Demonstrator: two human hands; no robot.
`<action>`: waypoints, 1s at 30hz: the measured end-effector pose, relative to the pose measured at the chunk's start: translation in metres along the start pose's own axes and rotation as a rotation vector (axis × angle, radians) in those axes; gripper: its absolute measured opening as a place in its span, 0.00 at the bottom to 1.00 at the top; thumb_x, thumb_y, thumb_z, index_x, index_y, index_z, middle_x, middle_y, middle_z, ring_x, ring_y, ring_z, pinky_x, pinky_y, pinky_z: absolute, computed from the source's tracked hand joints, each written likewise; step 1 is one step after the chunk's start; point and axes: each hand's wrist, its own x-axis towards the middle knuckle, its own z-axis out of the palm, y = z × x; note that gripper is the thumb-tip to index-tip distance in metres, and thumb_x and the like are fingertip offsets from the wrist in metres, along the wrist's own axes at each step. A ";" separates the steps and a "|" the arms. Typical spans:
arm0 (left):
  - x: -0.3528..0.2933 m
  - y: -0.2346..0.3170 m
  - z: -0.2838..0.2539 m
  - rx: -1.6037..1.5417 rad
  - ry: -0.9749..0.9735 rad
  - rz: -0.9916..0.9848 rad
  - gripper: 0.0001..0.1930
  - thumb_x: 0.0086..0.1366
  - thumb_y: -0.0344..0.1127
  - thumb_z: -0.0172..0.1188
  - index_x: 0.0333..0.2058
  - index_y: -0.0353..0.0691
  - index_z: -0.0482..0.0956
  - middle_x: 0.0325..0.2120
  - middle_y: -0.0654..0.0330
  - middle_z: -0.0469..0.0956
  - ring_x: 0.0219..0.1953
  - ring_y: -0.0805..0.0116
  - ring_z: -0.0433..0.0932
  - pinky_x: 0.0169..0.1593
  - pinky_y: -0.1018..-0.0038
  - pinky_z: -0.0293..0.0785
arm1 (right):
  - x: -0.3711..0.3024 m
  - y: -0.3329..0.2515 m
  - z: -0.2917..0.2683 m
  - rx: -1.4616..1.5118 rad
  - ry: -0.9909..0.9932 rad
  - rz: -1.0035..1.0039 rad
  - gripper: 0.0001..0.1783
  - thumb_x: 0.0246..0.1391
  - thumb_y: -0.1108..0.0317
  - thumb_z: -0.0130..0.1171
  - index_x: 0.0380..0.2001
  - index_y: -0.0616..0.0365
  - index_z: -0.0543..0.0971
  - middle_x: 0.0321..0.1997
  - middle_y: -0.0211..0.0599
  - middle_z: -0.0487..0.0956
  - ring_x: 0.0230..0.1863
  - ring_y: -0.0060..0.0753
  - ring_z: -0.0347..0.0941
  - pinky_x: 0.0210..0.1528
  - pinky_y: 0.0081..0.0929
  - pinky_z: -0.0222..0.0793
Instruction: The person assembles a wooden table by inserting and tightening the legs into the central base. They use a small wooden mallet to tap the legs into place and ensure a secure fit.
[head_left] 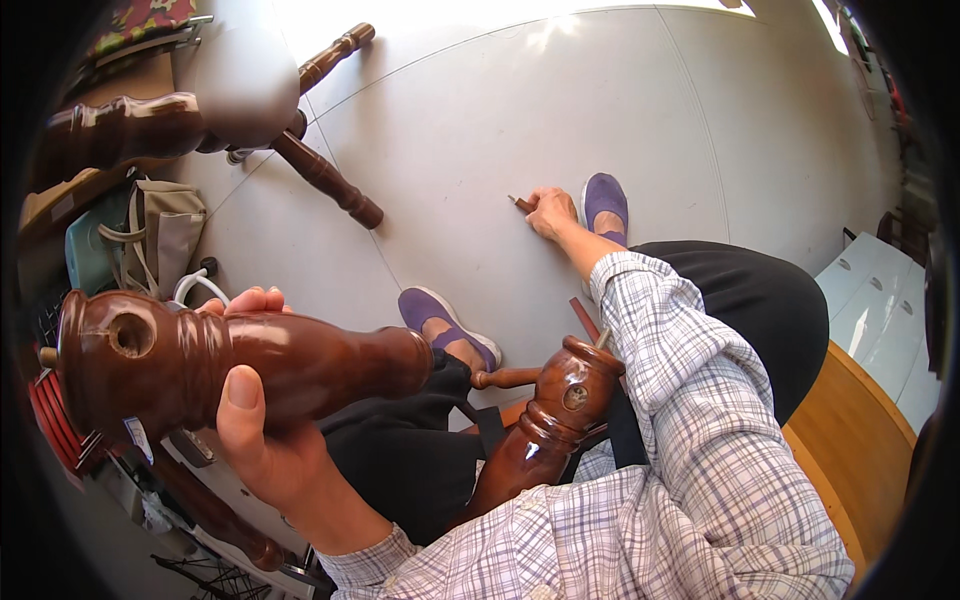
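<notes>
My left hand (278, 455) grips a thick turned wooden leg (320, 360), glossy reddish brown, held nearly level at the left. Its thick end has a round hole in the side and a small peg sticking out. My right hand (553, 213) is stretched down at the floor beside my shoe, fingers closed round a short brown rod (521, 204) with a narrow tip; its exact kind is unclear. A second turned wooden leg (565, 410) leans tilted against my lap, with a hole in its side and a thinner rod beside it.
At the upper left stands a dark wooden stand (330, 180) with spreading turned feet; its top is blurred. Beige bags (165, 225) sit below it. Pale floor (450, 130) stretches ahead. A white cabinet (870, 305) and an orange-brown wooden panel (850, 440) are at the right.
</notes>
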 end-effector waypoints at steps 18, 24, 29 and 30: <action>0.016 -0.020 -0.003 0.025 -0.061 0.032 0.26 0.55 0.27 0.74 0.52 0.35 0.76 0.41 0.56 0.82 0.43 0.67 0.83 0.51 0.70 0.80 | -0.074 -0.202 -0.152 0.828 -0.232 -0.261 0.16 0.66 0.55 0.63 0.35 0.59 0.80 0.30 0.34 0.82 0.26 0.25 0.79 0.28 0.25 0.82; 0.017 -0.034 0.003 -0.014 0.083 0.175 0.24 0.53 0.33 0.78 0.44 0.37 0.74 0.35 0.62 0.81 0.36 0.74 0.81 0.44 0.75 0.79 | -0.224 -0.254 -0.225 0.675 -0.885 -0.635 0.27 0.72 0.46 0.52 0.34 0.61 0.83 0.27 0.39 0.84 0.26 0.31 0.84 0.33 0.26 0.85; 0.018 -0.050 0.014 -0.121 0.139 0.141 0.23 0.54 0.35 0.78 0.41 0.39 0.72 0.32 0.63 0.81 0.33 0.73 0.81 0.40 0.75 0.80 | -0.296 -0.238 -0.194 0.673 -0.998 -0.728 0.35 0.69 0.42 0.55 0.54 0.72 0.75 0.43 0.50 0.83 0.40 0.35 0.85 0.42 0.29 0.85; 0.015 -0.047 0.017 -0.160 0.139 0.095 0.23 0.55 0.35 0.78 0.41 0.40 0.71 0.31 0.63 0.81 0.32 0.72 0.81 0.39 0.74 0.81 | -0.301 -0.237 -0.185 0.733 -0.966 -0.700 0.36 0.69 0.44 0.57 0.58 0.72 0.71 0.45 0.50 0.82 0.42 0.35 0.84 0.44 0.31 0.84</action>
